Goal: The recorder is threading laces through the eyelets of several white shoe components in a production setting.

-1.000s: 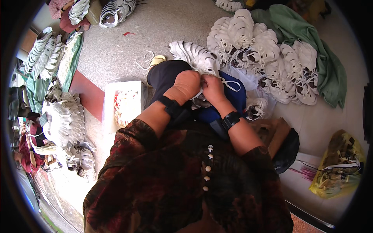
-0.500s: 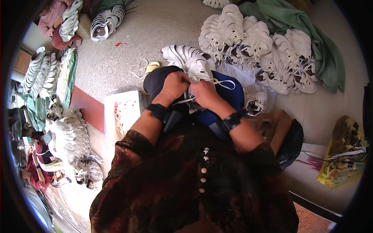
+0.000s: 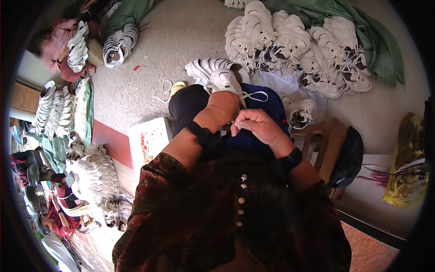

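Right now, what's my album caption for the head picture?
Left hand at a white shoe, right hand pinching nearby, shoe pile beyond.

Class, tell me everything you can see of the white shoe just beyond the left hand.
The shoe looks like white leather or a synthetic, its rounded end facing away from the person. A thin white lace loops out to its right, over blue cloth. It lies to the right of the dark knee, with a row of white shoes behind it. The left hand hides its near end, so contact there is unclear.
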Demonstrator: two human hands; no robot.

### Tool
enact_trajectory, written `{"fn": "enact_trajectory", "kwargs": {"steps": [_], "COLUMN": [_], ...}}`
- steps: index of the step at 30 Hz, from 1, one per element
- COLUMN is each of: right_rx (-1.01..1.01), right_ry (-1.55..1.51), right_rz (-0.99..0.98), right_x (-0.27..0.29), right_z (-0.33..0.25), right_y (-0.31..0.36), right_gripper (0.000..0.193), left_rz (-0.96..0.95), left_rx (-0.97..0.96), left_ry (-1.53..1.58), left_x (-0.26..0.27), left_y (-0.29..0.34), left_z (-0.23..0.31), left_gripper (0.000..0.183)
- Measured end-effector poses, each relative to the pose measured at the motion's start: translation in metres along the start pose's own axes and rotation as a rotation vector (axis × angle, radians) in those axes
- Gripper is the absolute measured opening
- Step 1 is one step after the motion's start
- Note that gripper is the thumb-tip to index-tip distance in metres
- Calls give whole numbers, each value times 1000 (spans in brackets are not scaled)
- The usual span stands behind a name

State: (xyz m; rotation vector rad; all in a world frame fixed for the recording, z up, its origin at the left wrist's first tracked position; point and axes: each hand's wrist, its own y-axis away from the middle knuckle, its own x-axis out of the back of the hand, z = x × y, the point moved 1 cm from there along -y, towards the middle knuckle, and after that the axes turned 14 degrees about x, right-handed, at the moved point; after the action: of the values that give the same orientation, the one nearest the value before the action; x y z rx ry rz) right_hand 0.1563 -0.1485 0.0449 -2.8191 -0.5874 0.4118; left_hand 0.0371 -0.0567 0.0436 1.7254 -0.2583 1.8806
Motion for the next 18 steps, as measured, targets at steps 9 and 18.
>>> {"fn": "enact_trajectory", "kwargs": {"steps": [9, 18], "right_rx": [82, 100], "right_ry": [99, 1331], "right_rz": [640, 263], "right_x": [81, 108], "right_z": [-20, -8], "right_y": [46, 71], "right_gripper": [18, 7], "left_rz": [306, 232], "left_rx": [205, 391], "left_ry": [-84, 622], "left_x": [7, -28], "left_y": [43, 81], "left_z": [-110, -174], "left_gripper": [15, 10]}}
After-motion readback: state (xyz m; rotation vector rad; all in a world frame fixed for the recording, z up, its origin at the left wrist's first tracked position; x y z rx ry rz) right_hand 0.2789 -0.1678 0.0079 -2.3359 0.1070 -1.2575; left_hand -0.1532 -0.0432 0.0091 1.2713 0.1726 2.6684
